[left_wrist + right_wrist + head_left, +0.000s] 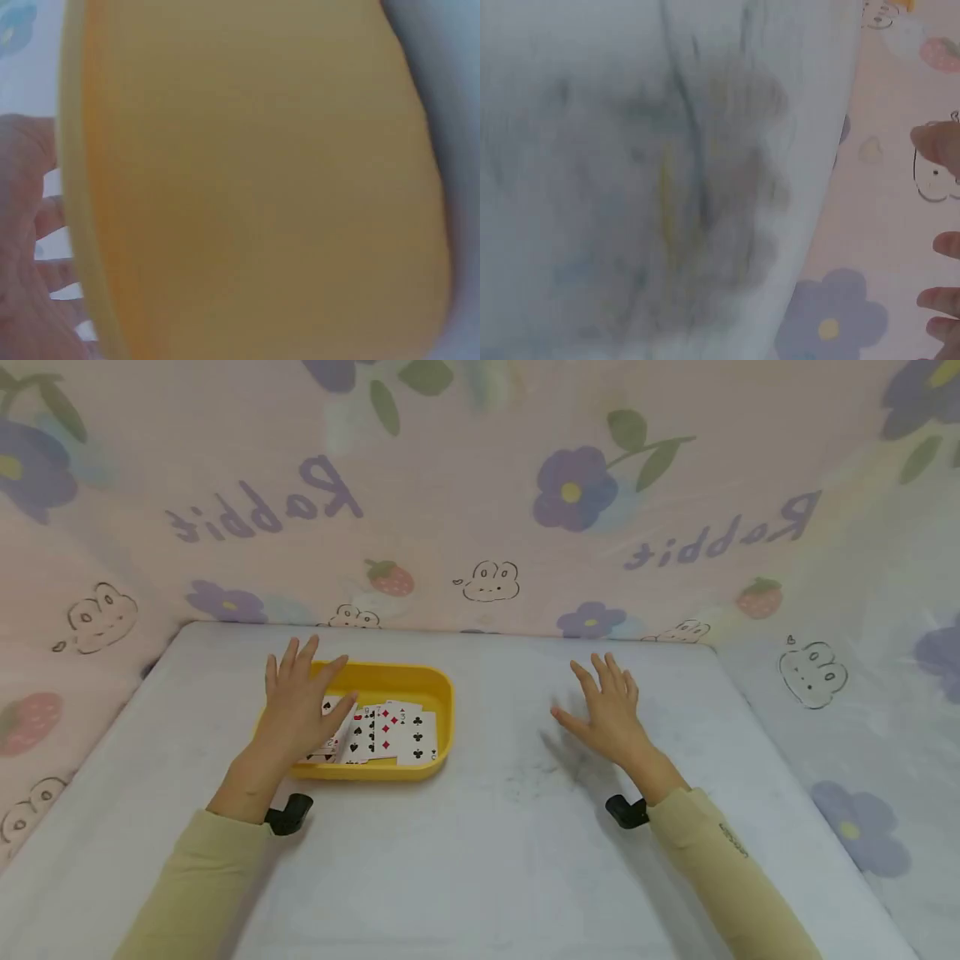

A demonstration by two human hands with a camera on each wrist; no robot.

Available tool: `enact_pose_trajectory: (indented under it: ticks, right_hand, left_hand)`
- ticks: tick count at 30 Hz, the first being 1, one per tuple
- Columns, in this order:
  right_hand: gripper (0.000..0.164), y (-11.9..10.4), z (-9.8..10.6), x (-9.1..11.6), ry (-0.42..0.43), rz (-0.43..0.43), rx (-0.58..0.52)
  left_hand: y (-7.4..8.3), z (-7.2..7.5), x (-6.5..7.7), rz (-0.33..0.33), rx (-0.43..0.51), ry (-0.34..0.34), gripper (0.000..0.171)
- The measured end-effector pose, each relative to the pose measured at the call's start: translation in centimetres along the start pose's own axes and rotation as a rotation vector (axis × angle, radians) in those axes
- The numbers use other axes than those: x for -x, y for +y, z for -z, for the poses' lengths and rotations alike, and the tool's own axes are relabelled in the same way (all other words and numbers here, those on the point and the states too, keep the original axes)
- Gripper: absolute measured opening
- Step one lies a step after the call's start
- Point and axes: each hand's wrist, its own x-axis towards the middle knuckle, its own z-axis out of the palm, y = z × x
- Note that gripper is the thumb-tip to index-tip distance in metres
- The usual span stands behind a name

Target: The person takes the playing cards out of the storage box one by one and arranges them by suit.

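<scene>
A shallow yellow tray [442, 693] stands on the white table, left of the middle in the head view. Several playing cards [386, 732] lie loosely overlapped inside it, faces up, with spades, diamonds and clubs showing. Over the tray's left end is my left hand [296, 714], fingers spread, hiding that end and some cards. The tray's outer wall [262, 180] fills most of the left wrist view, with the left fingers beyond its rim. My right hand [611, 718] is held above the table to the right of the tray, its fingers apart and holding nothing.
The white table [480, 860] has faint dark smudges [532, 777] near its middle. A pale pink curtain [450, 485] with rabbits, flowers and strawberries rises behind the table and along both sides. Each wrist carries a black camera mount [288, 815].
</scene>
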Motion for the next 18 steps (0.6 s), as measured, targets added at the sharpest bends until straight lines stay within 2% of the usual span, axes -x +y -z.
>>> enact_pose_trajectory:
  ticks: [5,18]
  right_hand:
    - [0.074,-1.4,-0.9,0.5,0.022,0.062,-0.021]
    - [0.076,-3.7,-2.5,0.4,-0.025,0.114,-0.082]
  left_hand:
    - [-1.7,0.2,0.8,0.034,0.034,0.036,0.043]
    - [-5.5,0.7,2.2,0.163,0.123,0.091,0.04]
